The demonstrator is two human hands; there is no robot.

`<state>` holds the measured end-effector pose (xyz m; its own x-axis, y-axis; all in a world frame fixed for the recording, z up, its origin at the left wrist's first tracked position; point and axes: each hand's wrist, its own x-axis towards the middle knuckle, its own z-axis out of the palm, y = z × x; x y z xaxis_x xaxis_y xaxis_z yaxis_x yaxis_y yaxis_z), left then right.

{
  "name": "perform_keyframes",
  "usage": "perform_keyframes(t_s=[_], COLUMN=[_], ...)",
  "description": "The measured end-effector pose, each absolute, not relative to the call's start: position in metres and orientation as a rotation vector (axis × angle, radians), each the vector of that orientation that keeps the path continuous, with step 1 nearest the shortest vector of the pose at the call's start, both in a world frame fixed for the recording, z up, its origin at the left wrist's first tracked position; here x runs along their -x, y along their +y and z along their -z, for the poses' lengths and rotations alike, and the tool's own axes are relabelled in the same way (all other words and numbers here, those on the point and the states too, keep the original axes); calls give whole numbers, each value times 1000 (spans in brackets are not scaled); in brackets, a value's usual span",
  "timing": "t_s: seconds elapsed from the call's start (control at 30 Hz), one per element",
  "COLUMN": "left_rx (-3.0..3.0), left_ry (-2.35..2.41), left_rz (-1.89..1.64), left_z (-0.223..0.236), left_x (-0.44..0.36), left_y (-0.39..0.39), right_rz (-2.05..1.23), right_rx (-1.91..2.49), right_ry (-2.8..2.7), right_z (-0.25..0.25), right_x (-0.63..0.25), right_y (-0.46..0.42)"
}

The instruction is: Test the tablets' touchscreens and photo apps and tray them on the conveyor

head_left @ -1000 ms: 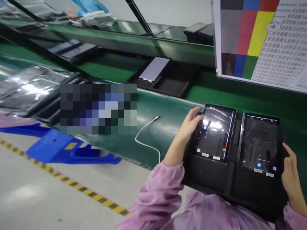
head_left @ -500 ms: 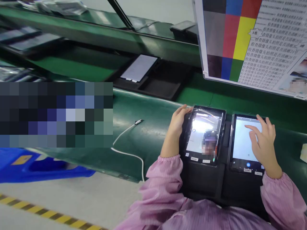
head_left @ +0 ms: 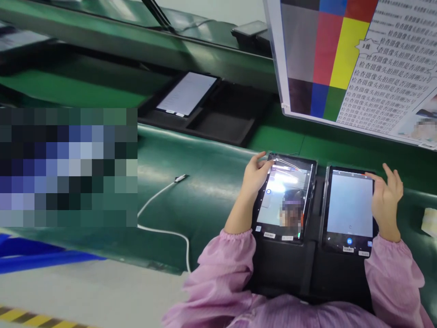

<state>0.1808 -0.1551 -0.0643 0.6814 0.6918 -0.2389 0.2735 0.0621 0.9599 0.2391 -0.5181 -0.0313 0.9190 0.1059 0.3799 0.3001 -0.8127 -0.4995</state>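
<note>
A left tablet (head_left: 285, 196) and a right tablet (head_left: 350, 205) lie side by side in a black tray (head_left: 278, 259) close to my body. The left screen displays a bright camera picture; the right one is pale blue. My left hand (head_left: 256, 175) pinches the upper left edge of the left tablet, thumb on top and fingers partly hidden. At the upper right edge of the right tablet is my right hand (head_left: 385, 196), one finger reaching onto the glass and the others spread, holding nothing.
Beyond the bench edge, another black tray (head_left: 228, 120) carries a lit tablet (head_left: 187, 93). A white cable (head_left: 160, 194) lies on the green bench (head_left: 205, 182) to the left. A colour chart (head_left: 317, 59) hangs at upper right. A pale block (head_left: 429, 222) sits far right.
My right hand has come from the tray's side over the right tablet, then shifted to its upper right edge. Both dark screens have lit up. The view has swung right.
</note>
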Motion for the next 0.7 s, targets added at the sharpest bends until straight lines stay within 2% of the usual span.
perform_keyframes(t_s=[0.37, 0.7], left_rx=[-1515, -1529], left_ry=[863, 862], left_rz=[-345, -320], left_z=[55, 53], left_x=[-180, -180], left_y=[-157, -155], right_rz=[373, -131], right_rx=[2385, 2336], right_ry=[-193, -366], right_z=[37, 39], right_x=[-244, -180], right_y=[-533, -572])
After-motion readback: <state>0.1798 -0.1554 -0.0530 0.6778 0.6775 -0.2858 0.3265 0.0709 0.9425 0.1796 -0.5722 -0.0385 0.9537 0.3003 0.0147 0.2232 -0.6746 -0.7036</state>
